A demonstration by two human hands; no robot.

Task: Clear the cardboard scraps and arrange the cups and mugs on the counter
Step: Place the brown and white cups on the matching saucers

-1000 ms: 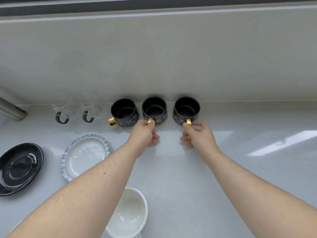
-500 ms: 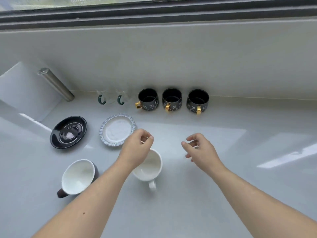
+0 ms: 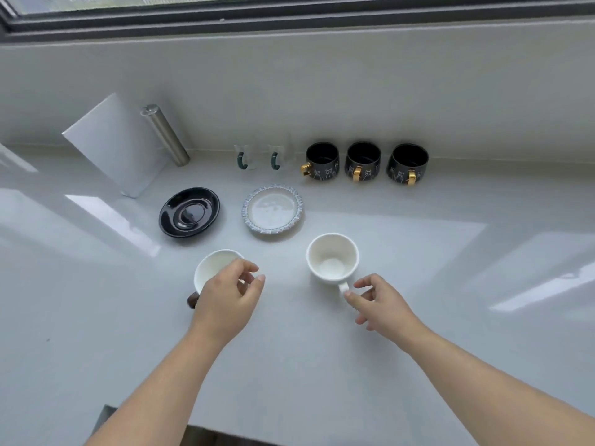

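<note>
Three black mugs with gold handles (image 3: pixel 363 160) stand in a row against the back wall, with two clear glass cups with green handles (image 3: pixel 257 157) to their left. A white mug (image 3: pixel 332 258) sits in the counter's middle, its handle toward me. My right hand (image 3: pixel 378 300) is open, fingertips just at that handle. A dark mug with a white inside (image 3: pixel 214 267) stands to the left. My left hand (image 3: pixel 227 302) hovers over its near side, fingers curled but apart, covering part of it. No cardboard scraps are visible.
A black saucer (image 3: pixel 189 212) and a white plate with a blue patterned rim (image 3: pixel 273 208) lie behind the two mugs. A steel cylinder (image 3: pixel 165 135) and a leaning white board (image 3: pixel 117 143) stand at the back left. The counter's front edge (image 3: pixel 225 429) is near me.
Both hands let go of the black mugs' handles and drew back toward me. The left now hovers over the dark mug, the right reaches the white mug's handle. The view pulled back.
</note>
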